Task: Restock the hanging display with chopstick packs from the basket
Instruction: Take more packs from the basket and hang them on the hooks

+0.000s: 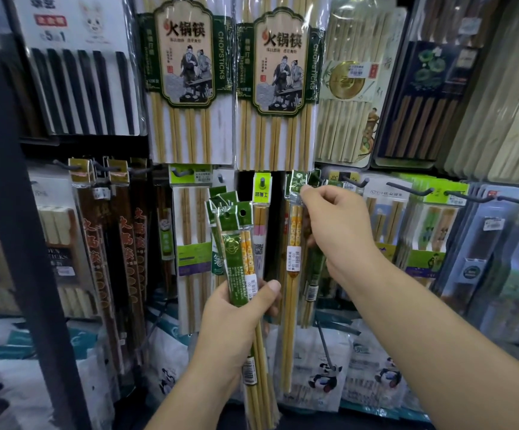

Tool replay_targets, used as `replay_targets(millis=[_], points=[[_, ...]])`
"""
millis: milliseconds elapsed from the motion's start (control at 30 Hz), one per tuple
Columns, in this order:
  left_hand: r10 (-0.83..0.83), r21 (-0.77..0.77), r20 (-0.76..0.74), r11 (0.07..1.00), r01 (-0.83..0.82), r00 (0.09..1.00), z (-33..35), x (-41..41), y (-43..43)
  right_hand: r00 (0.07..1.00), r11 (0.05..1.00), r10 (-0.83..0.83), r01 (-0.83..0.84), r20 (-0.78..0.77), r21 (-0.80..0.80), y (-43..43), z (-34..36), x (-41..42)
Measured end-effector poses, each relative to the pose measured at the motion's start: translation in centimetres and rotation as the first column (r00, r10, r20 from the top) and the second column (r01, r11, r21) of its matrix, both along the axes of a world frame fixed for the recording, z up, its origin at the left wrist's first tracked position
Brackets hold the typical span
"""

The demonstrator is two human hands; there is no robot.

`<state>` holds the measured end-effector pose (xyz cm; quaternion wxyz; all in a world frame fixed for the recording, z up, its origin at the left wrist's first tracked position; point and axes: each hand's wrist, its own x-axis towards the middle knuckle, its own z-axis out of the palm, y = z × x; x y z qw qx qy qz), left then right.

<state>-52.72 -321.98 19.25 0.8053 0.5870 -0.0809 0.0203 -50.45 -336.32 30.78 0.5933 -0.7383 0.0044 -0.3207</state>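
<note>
Head view: the left hand [236, 315] is curled round a bundle of chopstick packs [236, 243], their green headers fanned out at the top. The right hand [339, 225] pinches the green header card [295, 181] of a single pack [294, 243] between thumb and fingertip, up at the lower peg row of the hanging display. This pack hangs down between the bundle and the right forearm. The basket is not in view. I cannot tell whether the header's hole is already on a peg, since the fingers and crinkled cellophane cover that spot. If it is not, letting go would probably drop the pack, and a skewed push could tear the thin header. The fanned bundle looks loosely gathered, so a pack might slide out if the left grip eases while attention is on the peg. Readable writing: the large bamboo packs [187, 72] above carry "火锅筷" and "CHOPSTICKS" down the side; a white-headed pack [379, 193] to the right reads "JOY-HE"; a white card [75, 35] at upper left shows "5" and "1". The barcode sticker [294, 259] on the single pack is too small to read.
</note>
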Motion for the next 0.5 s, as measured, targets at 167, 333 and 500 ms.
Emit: replay_targets(millis=[167, 333, 500], points=[[-0.003, -0.001, 0.008, 1.0, 0.003, 1.0, 0.0, 0.1, 0.1, 0.998, 0.997, -0.061, 0.062, 0.03, -0.055, -0.1, -0.6, 0.2], [-0.008, 0.011, 0.032, 1.0, 0.008, 0.999, -0.2, 0.2, 0.1, 0.99, 0.97, -0.136, 0.139, 0.028, -0.201, -0.4, -0.9, 0.3], [-0.062, -0.006, 0.073, 0.998, 0.062, 0.995, -0.1, 0.1, 0.0, 0.98, 0.908, -0.199, 0.178, -0.015, -0.379, -0.5, -1.4, -0.3]])
